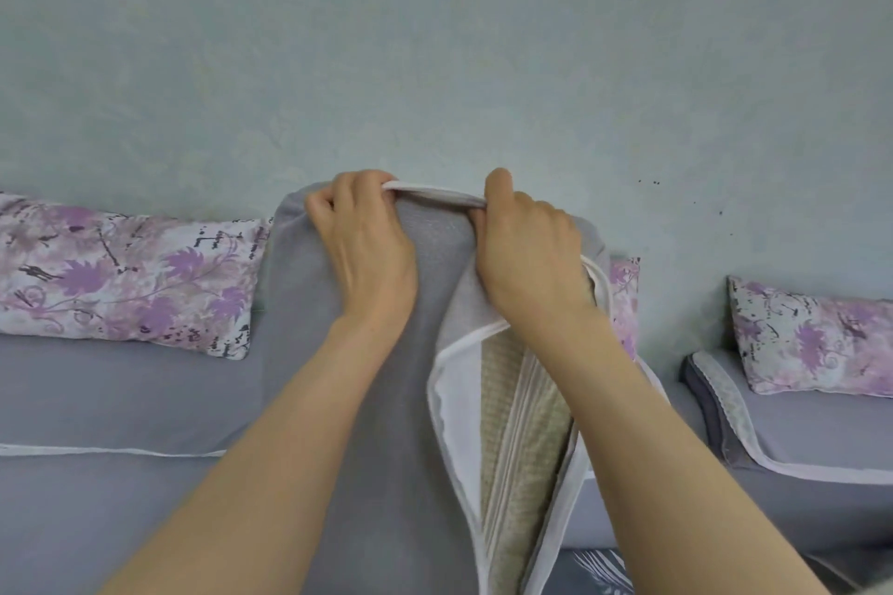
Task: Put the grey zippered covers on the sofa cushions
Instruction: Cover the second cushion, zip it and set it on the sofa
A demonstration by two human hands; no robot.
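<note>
A sofa cushion stands on end before me, mostly inside a grey zippered cover (348,401). The cover gapes open on its right side, where the beige striped cushion (522,425) shows between white-edged flaps. My left hand (362,246) grips the top edge of the cover, fingers curled over its white trim. My right hand (526,246) pinches the same top edge a little to the right, above the open slit.
A grey-covered sofa seat (121,401) lies to the left, with a purple floral pillow (125,280) against the pale green wall. Another grey seat (797,440) with a floral pillow (816,338) sits on the right.
</note>
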